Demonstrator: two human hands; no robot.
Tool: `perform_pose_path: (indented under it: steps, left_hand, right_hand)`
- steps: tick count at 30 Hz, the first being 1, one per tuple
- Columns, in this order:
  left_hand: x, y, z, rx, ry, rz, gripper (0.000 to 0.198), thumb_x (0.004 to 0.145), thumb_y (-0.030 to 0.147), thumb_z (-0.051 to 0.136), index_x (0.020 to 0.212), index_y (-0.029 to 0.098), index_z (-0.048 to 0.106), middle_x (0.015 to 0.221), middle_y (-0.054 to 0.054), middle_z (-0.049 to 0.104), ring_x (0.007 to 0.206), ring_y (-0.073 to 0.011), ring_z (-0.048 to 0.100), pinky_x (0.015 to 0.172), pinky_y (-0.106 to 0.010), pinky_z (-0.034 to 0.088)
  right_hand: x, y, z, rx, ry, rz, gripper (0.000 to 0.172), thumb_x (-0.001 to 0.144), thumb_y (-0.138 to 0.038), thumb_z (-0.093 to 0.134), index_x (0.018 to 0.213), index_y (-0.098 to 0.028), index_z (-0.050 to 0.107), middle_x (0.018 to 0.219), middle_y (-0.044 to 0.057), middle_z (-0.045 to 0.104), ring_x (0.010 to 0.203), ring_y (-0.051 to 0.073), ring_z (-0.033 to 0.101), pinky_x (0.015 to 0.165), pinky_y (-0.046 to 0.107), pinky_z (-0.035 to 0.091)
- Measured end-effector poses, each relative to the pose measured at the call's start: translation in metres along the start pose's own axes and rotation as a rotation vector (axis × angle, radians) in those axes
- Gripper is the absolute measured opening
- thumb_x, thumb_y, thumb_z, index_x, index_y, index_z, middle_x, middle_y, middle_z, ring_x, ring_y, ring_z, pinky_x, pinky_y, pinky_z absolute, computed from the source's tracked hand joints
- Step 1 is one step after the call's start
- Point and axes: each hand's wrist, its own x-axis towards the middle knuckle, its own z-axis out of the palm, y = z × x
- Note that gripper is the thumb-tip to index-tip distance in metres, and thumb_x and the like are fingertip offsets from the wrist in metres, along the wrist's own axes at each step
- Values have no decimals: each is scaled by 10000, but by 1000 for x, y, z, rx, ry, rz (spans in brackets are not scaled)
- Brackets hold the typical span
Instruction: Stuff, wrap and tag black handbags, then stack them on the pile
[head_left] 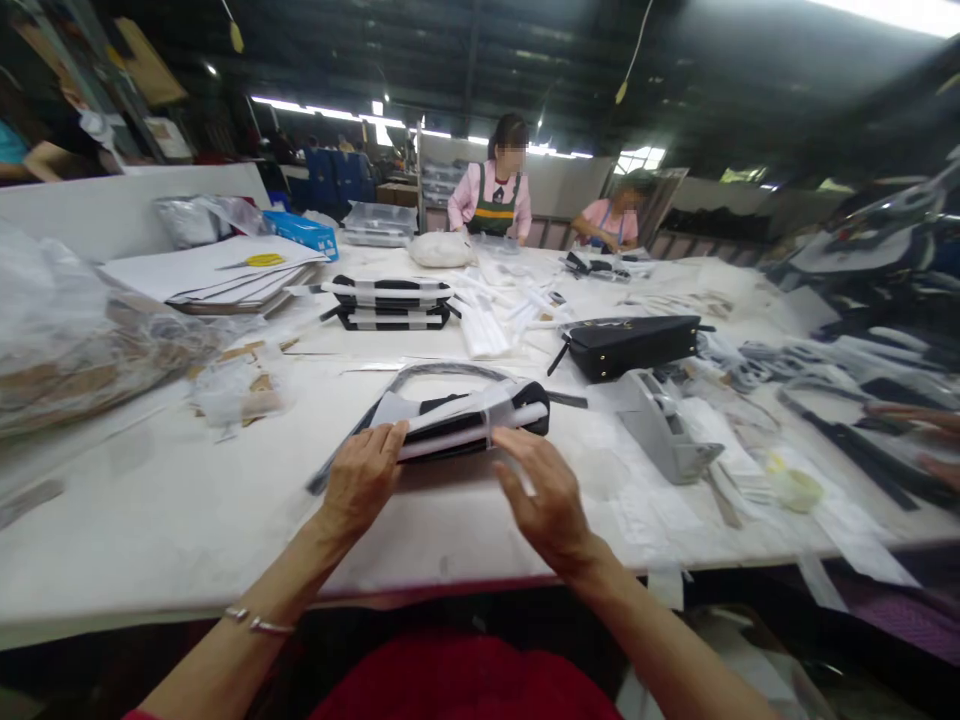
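A black handbag lies on the table in front of me, with white padding strips along its side and a clear band around it near the right end. Its strap, covered in pale wrapping, loops behind it. My left hand grips the bag's left end, fingers over the top; the thumb is mostly hidden. At the band, my right hand touches the bag with its fingertips, fingers stretched and thumb apart. A grey tape dispenser stands to the right of this hand.
Behind lie another strip-wrapped black bag and a plain black bag. Yellow scissors rest on stacked sheets at left, near crumpled plastic. A co-worker's hand is at far right; two people work across the table.
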Motion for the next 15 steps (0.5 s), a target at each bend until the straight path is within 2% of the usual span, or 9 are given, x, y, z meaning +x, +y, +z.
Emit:
perform_pose_path:
  steps: [2, 3, 4, 6, 7, 9, 12, 15]
  left_hand:
    - [-3, -3, -1, -20, 21, -55, 426, 803, 109, 549, 1228, 144, 538, 1053, -120, 668, 883, -261, 622, 777, -374, 480]
    - [-5, -4, -1, -34, 34, -85, 431, 800, 108, 549, 1228, 147, 531, 1047, -113, 669, 890, -262, 622, 782, -369, 481]
    - [-6, -5, -1, -49, 44, -117, 428, 803, 114, 549, 1229, 150, 524, 1038, -107, 669, 897, -262, 622, 782, -362, 483]
    - [-8, -6, 0, -85, 67, -182, 405, 823, 144, 551, 1226, 156, 515, 1032, -99, 665, 906, -257, 626, 777, -345, 490]
    - [-8, -7, 0, -99, 78, -212, 391, 834, 163, 552, 1223, 159, 513, 1039, -99, 663, 910, -255, 629, 776, -339, 493]
    - [-7, -8, 1, -119, 99, -258, 376, 853, 198, 553, 1223, 156, 510, 1055, -103, 659, 918, -256, 636, 777, -333, 499]
    - [-5, -11, 2, -148, 120, -331, 370, 866, 231, 553, 1223, 147, 507, 1051, -103, 663, 912, -257, 649, 756, -322, 505]
    - [-4, -14, 1, -187, 138, -400, 354, 871, 261, 559, 1207, 162, 515, 1036, -87, 670, 903, -247, 661, 737, -303, 504]
  right_hand:
    - [-39, 24, -25, 2, 119, 218, 261, 980, -253, 444, 1161, -245, 632, 1153, 85, 689, 1125, 230, 621, 984, 433, 497]
    - [-59, 40, -33, -47, 128, 348, 274, 985, -293, 437, 1167, -237, 634, 1178, 94, 682, 1136, 243, 619, 996, 461, 492]
    - [-77, 54, -36, -107, 91, 444, 316, 986, -345, 433, 1209, -220, 618, 1236, 113, 659, 1175, 264, 600, 1014, 503, 477]
    - [-106, 76, -28, -214, -27, 518, 472, 966, -456, 446, 1313, -156, 554, 1348, 178, 583, 1270, 330, 527, 1055, 603, 411]
    - [-114, 81, -18, -246, -97, 499, 544, 950, -489, 463, 1345, -121, 525, 1380, 212, 547, 1306, 361, 487, 1066, 640, 376]
    - [-119, 75, 9, -252, -233, 404, 625, 920, -493, 526, 1396, -92, 474, 1442, 240, 472, 1372, 385, 395, 1094, 660, 324]
    - [-100, 37, 43, -119, -430, 222, 708, 874, -459, 624, 1457, -119, 408, 1513, 210, 383, 1424, 352, 309, 1140, 613, 294]
    - [-76, 0, 48, 150, -590, 51, 700, 860, -502, 646, 1443, -166, 449, 1471, 147, 471, 1384, 289, 405, 1165, 505, 319]
